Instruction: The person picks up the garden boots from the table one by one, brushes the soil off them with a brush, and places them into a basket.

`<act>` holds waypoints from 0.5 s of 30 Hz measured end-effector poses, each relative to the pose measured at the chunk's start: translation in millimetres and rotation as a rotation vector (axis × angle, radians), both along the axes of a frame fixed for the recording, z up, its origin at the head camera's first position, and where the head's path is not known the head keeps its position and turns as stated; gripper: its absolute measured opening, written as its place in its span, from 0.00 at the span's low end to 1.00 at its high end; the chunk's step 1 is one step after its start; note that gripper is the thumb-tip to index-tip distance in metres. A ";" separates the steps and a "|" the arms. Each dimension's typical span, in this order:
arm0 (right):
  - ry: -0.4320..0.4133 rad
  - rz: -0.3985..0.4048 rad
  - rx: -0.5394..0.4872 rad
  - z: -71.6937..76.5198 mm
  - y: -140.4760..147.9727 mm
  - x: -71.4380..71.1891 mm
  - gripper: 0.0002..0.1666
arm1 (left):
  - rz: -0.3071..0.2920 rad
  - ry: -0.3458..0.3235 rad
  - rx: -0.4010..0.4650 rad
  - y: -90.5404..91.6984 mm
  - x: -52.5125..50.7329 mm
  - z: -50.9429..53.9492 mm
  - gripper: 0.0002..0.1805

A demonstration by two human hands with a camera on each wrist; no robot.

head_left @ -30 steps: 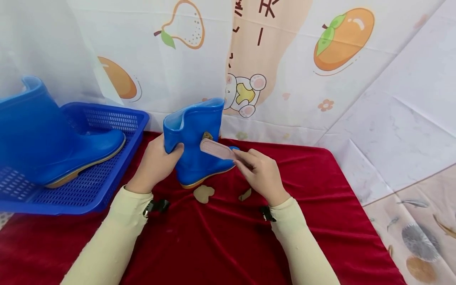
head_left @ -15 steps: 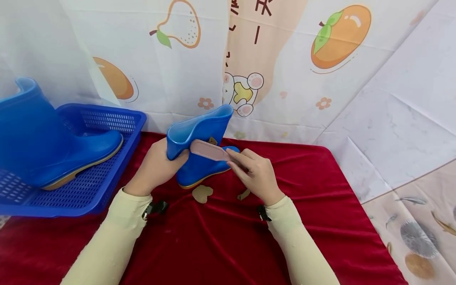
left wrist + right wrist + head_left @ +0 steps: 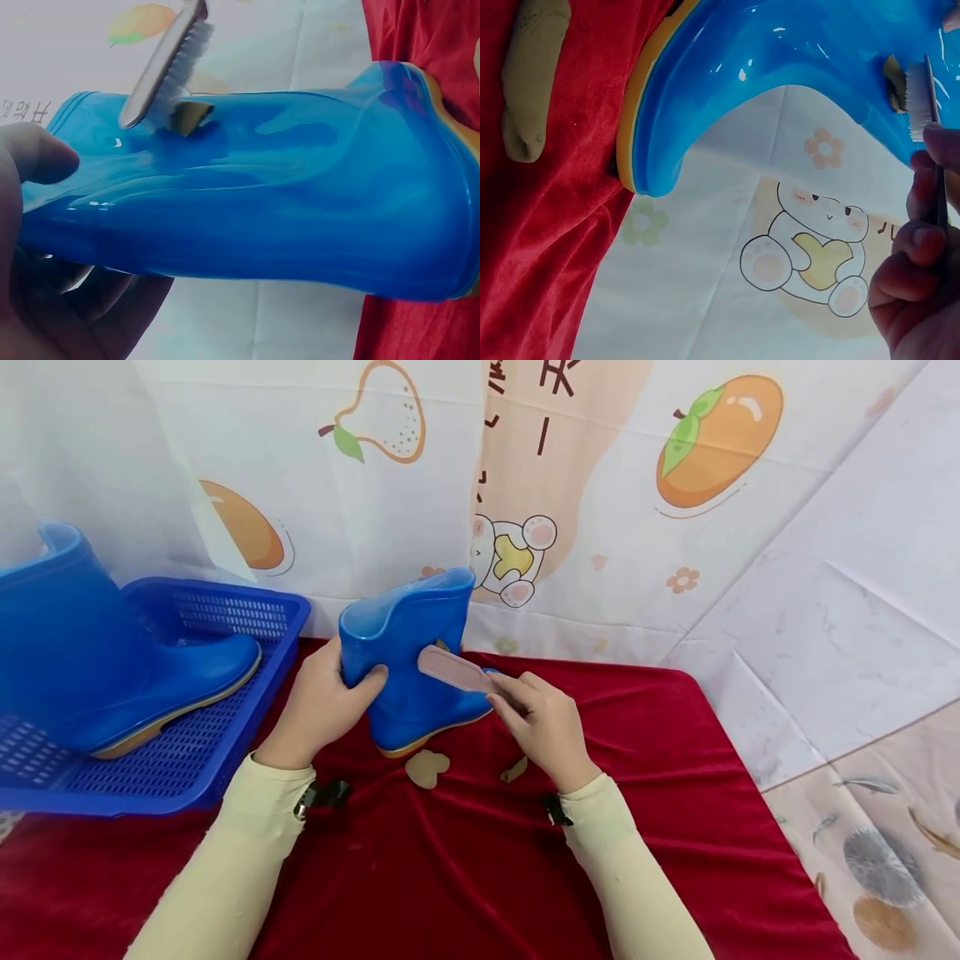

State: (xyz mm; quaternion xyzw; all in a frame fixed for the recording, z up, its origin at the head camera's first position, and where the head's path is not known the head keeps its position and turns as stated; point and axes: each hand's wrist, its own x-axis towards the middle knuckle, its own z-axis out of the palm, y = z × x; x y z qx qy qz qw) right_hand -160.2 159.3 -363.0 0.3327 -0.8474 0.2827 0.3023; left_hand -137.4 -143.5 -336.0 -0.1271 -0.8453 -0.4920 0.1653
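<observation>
A blue rain boot (image 3: 412, 689) with a yellow-edged sole stands on the red cloth. My left hand (image 3: 322, 702) grips its shaft, thumb on the near side and fingers behind. In my right hand (image 3: 546, 727) is the handle of a pale pink brush (image 3: 453, 668). Its white bristles (image 3: 178, 71) meet the shaft beside a brownish clay-like lump (image 3: 191, 118) stuck there. The brush head partly hides that lump in the head view. A flat tan piece (image 3: 427, 768) and a smaller curled piece (image 3: 514, 769) of similar stuff lie on the cloth before the boot.
To the left, a blue plastic basket (image 3: 217, 768) holds a second blue rain boot (image 3: 150, 668). The table bears a red cloth (image 3: 637, 735). Behind it hangs a white printed curtain (image 3: 600, 568), close to the boot.
The boot leaned toward the right about half a second ago, and is more upright now. The brush slid left along the shaft, then came back a little right, beside the lump.
</observation>
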 end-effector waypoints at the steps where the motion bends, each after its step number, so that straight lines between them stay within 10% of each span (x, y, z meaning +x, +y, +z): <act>1: -0.012 -0.006 0.001 -0.2 0.5 -0.8 0.17 | 0.005 0.010 0.002 -0.8 -0.1 0.3 0.27; 11: -0.054 -0.043 0.001 -0.9 4.9 -5.1 0.16 | 0.178 0.066 0.001 -3.8 -0.1 4.4 0.22; 15: -0.008 -0.030 -0.017 1.3 3.8 -2.2 0.19 | 0.140 0.092 -0.010 -5.6 2.2 7.5 0.21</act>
